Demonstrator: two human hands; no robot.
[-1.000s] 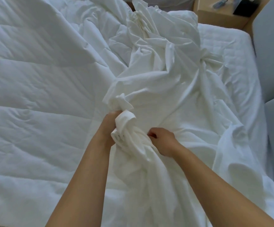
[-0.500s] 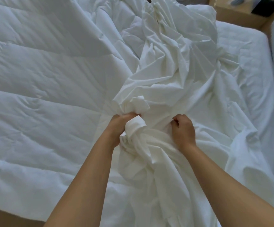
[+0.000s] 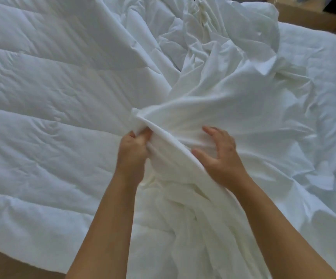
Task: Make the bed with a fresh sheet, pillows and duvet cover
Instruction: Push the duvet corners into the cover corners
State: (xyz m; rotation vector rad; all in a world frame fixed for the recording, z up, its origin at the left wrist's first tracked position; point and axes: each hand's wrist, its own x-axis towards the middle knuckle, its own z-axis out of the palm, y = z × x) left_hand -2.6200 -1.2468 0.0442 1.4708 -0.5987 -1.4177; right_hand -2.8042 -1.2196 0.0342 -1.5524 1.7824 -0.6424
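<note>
A white quilted duvet point(image 3: 48, 121) lies spread over the left of the bed. A crumpled white duvet cover point(image 3: 233, 101) is heaped across the middle and right, trailing down toward me. My left hand point(image 3: 131, 152) grips a bunched fold of the cover at its near edge. My right hand point(image 3: 219, 156) rests on the cover just to the right, fingers spread and lightly bent, thumb against the raised fold. The bare mattress point(image 3: 320, 63) shows at the far right.
A wooden bedside unit point(image 3: 304, 15) stands beyond the bed's top right corner. Brown floor point(image 3: 12, 264) shows at the bottom left under the duvet's edge. A grey surface runs along the right edge of the view.
My right hand has let go of the fabric and spread open on the cover. The bunched knot by my left hand has been pulled out into a long fold. The view shifted left.
</note>
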